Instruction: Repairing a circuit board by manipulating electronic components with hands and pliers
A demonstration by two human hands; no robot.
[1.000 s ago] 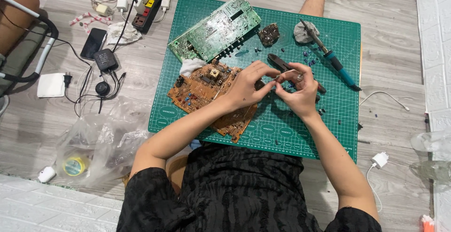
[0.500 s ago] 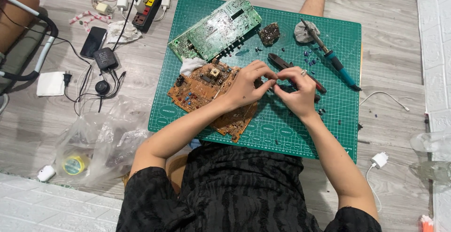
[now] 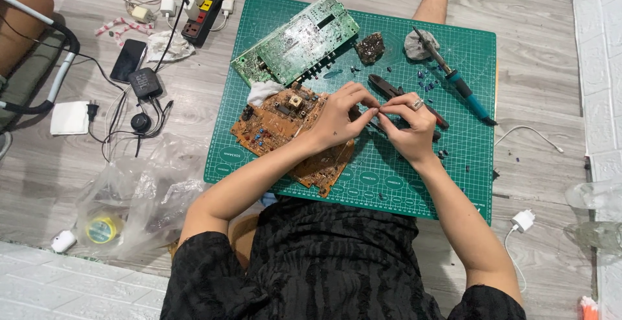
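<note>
Bare mat [image 3: 414, 184] lies open below and right of the right hand [image 3: 407, 129], save a few small dark bits near its wrist. Above the hands, pliers [image 3: 398, 96], a soldering iron [image 3: 457, 83] and scattered blue parts crowd the way. The brown board [image 3: 285, 132] fills the mat under the left hand [image 3: 337, 120]; the green board [image 3: 298, 40] blocks the upper left. Off the mat to the left, cables, a phone [image 3: 127, 60] and a plastic bag [image 3: 136, 197] clutter the floor; the floor at right holds only a white cable [image 3: 528, 132]
</note>
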